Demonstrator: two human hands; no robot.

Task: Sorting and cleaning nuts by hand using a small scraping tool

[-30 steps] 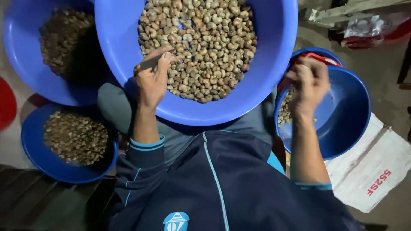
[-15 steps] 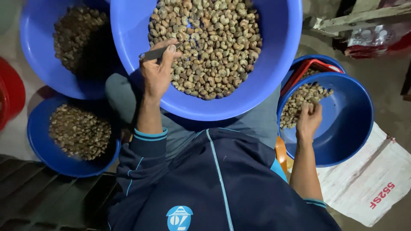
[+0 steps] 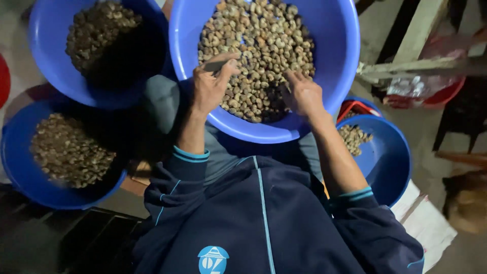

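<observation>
Both our hands are in the big bowl [image 3: 335, 66] of nuts [image 3: 264, 45].
Left hand [image 3: 210, 89] pinches a small knife [image 3: 215, 66]; right hand [image 3: 304, 94] spreads over nuts. The blade could nick our fingers.

Dim light all round, shadows pooling at the frame's edges. At twelve to three o'clock the grey concrete floor [image 3: 431, 127] spreads out, bare and dull. Up at one to two o'clock, pale wooden beams [image 3: 421, 45] cross each other, one slanting down, one lying almost level. Just under them sits a red tub [image 3: 436, 96] with a crinkled clear plastic bag [image 3: 411, 83] in it. At four o'clock a white woven sack [image 3: 431, 233] lies flat on the floor. Down at seven to eight o'clock, dark ridged boards [image 3: 61, 238], barely lit.
</observation>
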